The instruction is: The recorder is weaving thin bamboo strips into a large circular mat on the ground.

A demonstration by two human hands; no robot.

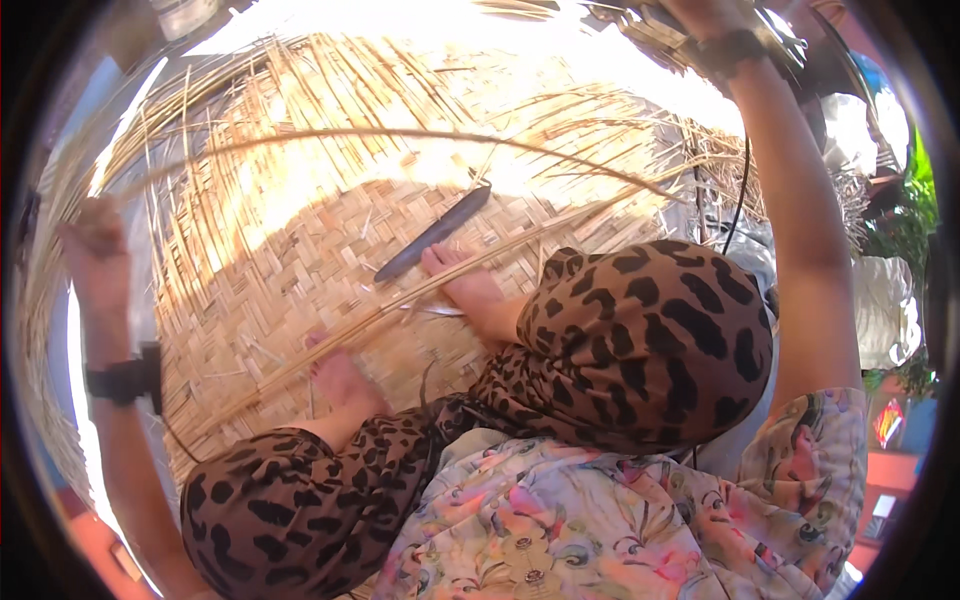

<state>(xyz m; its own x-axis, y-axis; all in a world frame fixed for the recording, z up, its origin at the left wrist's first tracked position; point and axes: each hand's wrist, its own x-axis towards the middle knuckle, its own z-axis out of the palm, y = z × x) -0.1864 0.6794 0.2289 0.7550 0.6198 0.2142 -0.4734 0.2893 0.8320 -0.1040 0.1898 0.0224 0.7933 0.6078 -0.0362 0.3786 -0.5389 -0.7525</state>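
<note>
L hand (97, 235), at approx. 9 o'clock, is folded into a fist, seemingly clamped on one end of a long, slim bamboo strip (390, 132), though blur softens the grip. The strip bows in a smooth arc across 12 o'clock, its other end reaching approx. 2. R hand (690, 10), at 1 o'clock, is cut by the upper edge; can't tell if its fingers are apart or closed. Black bands (122, 380) circle both wrists.

Below the arc lies a coarse bamboo mat (300, 300), flat slats plaited in a zigzag weave, w/ loose, straw-coloured splints (330, 90) fanned stiffly at 11 o'clock. A dark, flat, tapered knife (435, 235) rests aslant nr. centre, just beside the toes of the R bare foot (475, 290). More long strips (560, 228) run diagonally from 8 to 2 o'clock, crossing that foot. Soft leopard-print trousers (650, 340) bulge at 4 and 7 o'clock; a floral shirt (560, 520), w/ buttons, fills 5 to 6.
</note>
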